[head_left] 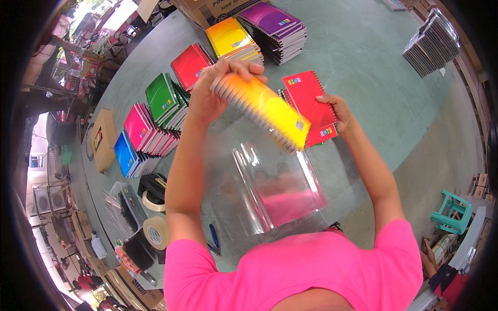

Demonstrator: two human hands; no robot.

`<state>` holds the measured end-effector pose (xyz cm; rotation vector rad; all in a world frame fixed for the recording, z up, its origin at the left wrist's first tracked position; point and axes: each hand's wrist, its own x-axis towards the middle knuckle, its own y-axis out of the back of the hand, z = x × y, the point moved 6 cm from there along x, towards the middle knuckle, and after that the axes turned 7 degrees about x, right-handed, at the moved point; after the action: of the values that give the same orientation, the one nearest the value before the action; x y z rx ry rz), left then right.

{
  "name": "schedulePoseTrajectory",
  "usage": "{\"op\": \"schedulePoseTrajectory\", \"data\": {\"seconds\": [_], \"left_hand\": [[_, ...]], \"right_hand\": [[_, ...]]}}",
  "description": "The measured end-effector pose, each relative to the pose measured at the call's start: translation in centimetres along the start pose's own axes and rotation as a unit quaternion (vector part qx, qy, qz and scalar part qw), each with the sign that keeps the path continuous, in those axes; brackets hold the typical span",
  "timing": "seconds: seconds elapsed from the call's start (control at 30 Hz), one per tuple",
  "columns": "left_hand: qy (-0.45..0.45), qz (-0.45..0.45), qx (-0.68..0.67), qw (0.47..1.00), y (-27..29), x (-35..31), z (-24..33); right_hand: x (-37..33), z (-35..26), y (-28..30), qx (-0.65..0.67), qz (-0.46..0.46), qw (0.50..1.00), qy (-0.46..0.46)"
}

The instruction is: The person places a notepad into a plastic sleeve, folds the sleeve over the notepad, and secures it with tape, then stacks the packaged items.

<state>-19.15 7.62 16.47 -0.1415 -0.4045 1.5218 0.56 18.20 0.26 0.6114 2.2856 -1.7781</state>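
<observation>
My left hand [212,85] is closed around the upper end of a yellow spiral notebook [267,106], which hangs tilted down to the right. The yellow notebook's lower corner comes in front of some red spiral notebooks [306,96]. My right hand [337,113] grips those red notebooks by their right side, thumb on top of the cover. A bit of green shows under their lower edge. Closer to me, a clear plastic sleeve [280,189] lies on the table, with pink showing through its near part.
Spiral notebooks stand in blue [127,155], pink [140,127], green [163,98], red [189,65], yellow [231,39] and purple [272,23] stacks. Tape rolls [155,231] and blue-handled pliers [213,238] lie at left. A wrapped stack [433,44] sits far right.
</observation>
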Motion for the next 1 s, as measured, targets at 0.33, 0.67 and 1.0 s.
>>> {"op": "schedulePoseTrajectory", "data": {"seconds": [0.33, 0.67, 1.0], "left_hand": [[-0.145, -0.060, 0.613, 0.775, -5.0, 6.2, -5.6], [-0.257, 0.225, 0.778, 0.528, -0.2, 11.5, 0.2], [-0.230, 0.129, 0.851, 0.454, -7.9, 9.5, -1.4]], "right_hand": [[-1.4, 3.4, -1.8, -0.090, -0.088, 0.989, -0.080], [-1.0, -0.1, 0.9, -0.063, 0.022, 0.996, -0.059], [-2.2, -4.2, 1.6, -0.019, 0.037, 0.998, -0.038]]}}
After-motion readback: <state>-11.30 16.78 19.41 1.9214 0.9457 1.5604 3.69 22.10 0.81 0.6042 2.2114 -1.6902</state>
